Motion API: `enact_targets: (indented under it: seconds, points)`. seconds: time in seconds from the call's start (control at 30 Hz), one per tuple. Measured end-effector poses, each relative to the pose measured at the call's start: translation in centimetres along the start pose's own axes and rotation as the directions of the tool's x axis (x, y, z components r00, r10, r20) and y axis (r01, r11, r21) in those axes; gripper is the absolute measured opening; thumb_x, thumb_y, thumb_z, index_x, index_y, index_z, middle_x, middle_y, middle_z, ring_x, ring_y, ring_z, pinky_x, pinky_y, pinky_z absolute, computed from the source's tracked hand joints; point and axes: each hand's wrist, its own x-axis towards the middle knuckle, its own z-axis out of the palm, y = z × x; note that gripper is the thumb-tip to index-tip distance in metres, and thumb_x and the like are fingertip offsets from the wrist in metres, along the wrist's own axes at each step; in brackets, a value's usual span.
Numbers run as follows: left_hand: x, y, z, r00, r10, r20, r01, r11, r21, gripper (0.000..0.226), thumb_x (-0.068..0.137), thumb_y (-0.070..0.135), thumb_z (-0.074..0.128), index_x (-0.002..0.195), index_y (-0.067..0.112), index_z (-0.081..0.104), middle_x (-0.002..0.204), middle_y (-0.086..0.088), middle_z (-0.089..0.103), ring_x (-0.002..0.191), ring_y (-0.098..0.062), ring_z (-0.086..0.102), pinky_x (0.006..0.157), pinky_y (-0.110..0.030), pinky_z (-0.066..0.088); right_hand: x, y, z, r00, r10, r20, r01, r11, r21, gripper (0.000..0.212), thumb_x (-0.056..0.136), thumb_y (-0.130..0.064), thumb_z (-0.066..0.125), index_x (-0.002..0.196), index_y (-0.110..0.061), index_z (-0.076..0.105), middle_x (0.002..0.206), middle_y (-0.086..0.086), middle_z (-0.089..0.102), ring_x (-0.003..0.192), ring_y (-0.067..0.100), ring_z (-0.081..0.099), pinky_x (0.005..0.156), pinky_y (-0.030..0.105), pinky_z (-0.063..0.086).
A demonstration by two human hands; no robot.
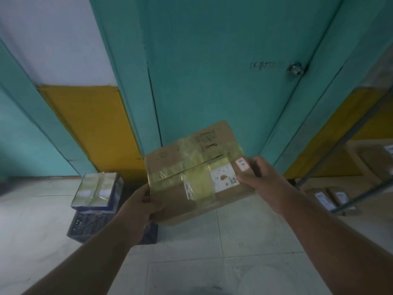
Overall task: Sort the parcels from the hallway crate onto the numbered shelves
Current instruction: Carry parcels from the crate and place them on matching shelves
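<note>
I hold a brown cardboard parcel in the air in front of a teal door. It is wrapped in yellowish clear tape, with handwriting on top and a white label near its right end. My left hand grips its lower left corner from below. My right hand grips its right end, thumb beside a small red-edged sticker. Below on the left, a dark plastic crate sits on the floor with a blue taped parcel on top of it.
A teal door with a round metal knob stands straight ahead. At the right edge is a metal shelf frame with several cardboard boxes on its low levels. The floor has pale tiles.
</note>
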Motion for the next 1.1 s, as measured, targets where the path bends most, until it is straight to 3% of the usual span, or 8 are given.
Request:
enact_targets:
  seconds: [0.13,0.37,0.43,0.53,0.67,0.83,0.97,1.1]
  points:
    - [0.4,0.1,-2.8,1.000,0.015,0.005,-0.015,1.000,0.014,0.043,0.090,-0.010,0.059,0.120,0.022,0.058,0.121,-0.007,0.065,0.113,-0.034,0.060,0.097,-0.058,0.051,-0.9,-0.3,2.3,0.999,-0.011,-0.034,0.008,0.997,-0.081,0.040,0.079,-0.042,0.077,0.111,-0.030,0.056,0.109,-0.001,0.068,0.100,0.019,0.067,0.088,0.044,0.057]
    - [0.9,0.5,-3.2,0.999,0.042,0.000,-0.042,0.999,0.011,0.007,0.099,0.012,0.057,0.105,0.011,0.061,0.106,-0.008,0.067,0.098,-0.026,0.064,0.081,-0.048,0.054,-3.1,1.1,4.4,0.990,0.054,-0.133,-0.040,0.994,0.105,0.033,0.086,-0.020,0.076,0.111,-0.018,0.055,0.093,0.003,0.067,0.072,0.010,0.062,0.063,0.027,0.048]
    - [1.4,0.3,-2.9,0.999,0.033,-0.007,-0.033,0.999,0.007,0.008,0.099,0.016,0.059,0.107,0.017,0.060,0.109,-0.005,0.067,0.099,-0.024,0.064,0.084,-0.047,0.053,-4.1,1.9,3.9,0.975,0.076,-0.210,-0.047,0.989,0.141,0.030,0.084,-0.021,0.078,0.104,-0.018,0.056,0.088,0.006,0.066,0.066,0.010,0.063,0.059,0.031,0.050]
    - [2.0,-0.3,-1.2,0.995,0.024,0.098,-0.028,0.999,0.036,0.022,0.097,0.021,0.063,0.118,0.028,0.060,0.116,-0.002,0.071,0.104,-0.026,0.069,0.092,-0.053,0.055,-6.0,2.9,2.1,0.928,0.115,-0.354,-0.069,0.988,0.141,0.038,0.066,-0.045,0.085,0.091,-0.032,0.059,0.092,0.006,0.071,0.083,0.029,0.071,0.074,0.053,0.060]
    - [2.0,-1.9,3.6,0.973,0.008,0.229,-0.034,0.993,0.109,0.029,0.099,0.019,0.061,0.128,0.021,0.060,0.113,-0.009,0.070,0.096,-0.024,0.069,0.079,-0.043,0.058,-9.2,4.9,-1.4,0.855,0.162,-0.493,-0.086,0.981,0.174,0.047,0.054,-0.065,0.075,0.086,-0.037,0.057,0.098,0.009,0.066,0.089,0.036,0.069,0.077,0.059,0.056]
    - [1.0,-3.9,10.2,0.925,-0.007,0.380,-0.058,0.986,0.159,0.040,0.094,0.011,0.065,0.132,0.017,0.052,0.119,-0.015,0.067,0.091,-0.027,0.072,0.066,-0.037,0.060,-14.3,7.7,-7.0,0.801,0.187,-0.569,-0.070,0.973,0.221,0.032,0.084,-0.021,0.078,0.109,-0.019,0.058,0.103,0.011,0.070,0.077,0.021,0.072,0.065,0.038,0.060]
    - [-0.5,-6.0,16.9,0.858,-0.067,0.510,-0.045,0.978,0.204,0.072,0.088,0.002,0.070,0.135,0.045,0.037,0.111,-0.013,0.071,0.095,-0.036,0.074,0.075,-0.046,0.062,-19.0,10.5,-13.4,0.732,0.178,-0.657,-0.055,0.978,0.203,0.032,0.078,-0.017,0.083,0.102,-0.026,0.065,0.095,0.006,0.074,0.075,0.019,0.075,0.062,0.034,0.059]
    - [-3.4,-9.2,25.8,0.805,-0.126,0.579,-0.040,0.963,0.266,0.051,0.091,0.007,0.070,0.132,0.027,0.047,0.117,-0.019,0.068,0.092,-0.039,0.074,0.079,-0.048,0.060,-24.1,14.0,-20.3,0.621,0.207,-0.756,-0.041,0.972,0.233,0.032,0.072,-0.023,0.088,0.096,-0.030,0.067,0.087,0.004,0.076,0.074,0.022,0.076,0.065,0.038,0.061]
